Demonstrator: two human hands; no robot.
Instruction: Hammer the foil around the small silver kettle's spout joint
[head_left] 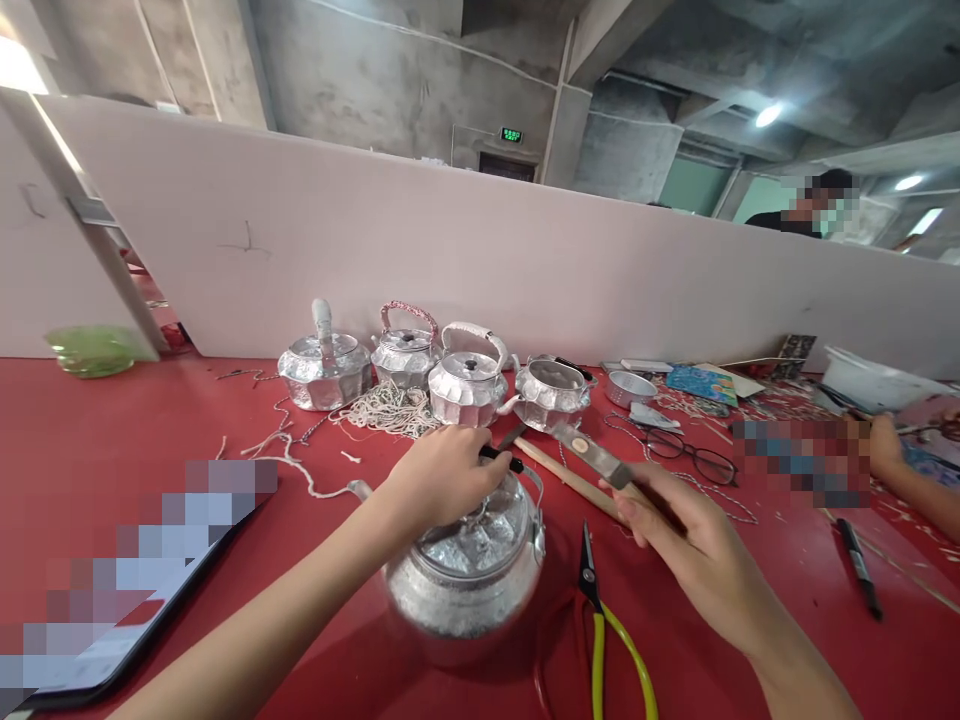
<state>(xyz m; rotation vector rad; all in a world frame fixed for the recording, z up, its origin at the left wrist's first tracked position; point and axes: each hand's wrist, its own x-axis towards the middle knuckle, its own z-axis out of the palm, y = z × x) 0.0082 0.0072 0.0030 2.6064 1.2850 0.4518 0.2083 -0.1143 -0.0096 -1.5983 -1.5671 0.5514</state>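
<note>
A silver metal kettle (465, 600) with a hammered surface stands upright on the red table, its spout pointing left. Over its lid, my left hand (446, 475) is closed on the black grip (501, 459) of the kettle's handle; most of its fingers are hidden. My right hand (686, 515) is wrapped round the wooden shaft of a hammer, to the right of the kettle. The metal hammer head (596, 457) is in the air, apart from the kettle. Below the hammer lie pliers-like shears (590, 580) with yellow handles, next to a wooden stick (562, 470).
Behind are several small kettles (466, 390), with pale cord (394, 408) heaped beside them. A tablet-like screen (150, 590) lies left; glasses (694, 457) and a black marker (856, 568) lie right. Another person's hand (889, 450) is at the right edge. A white partition (450, 250) closes the back.
</note>
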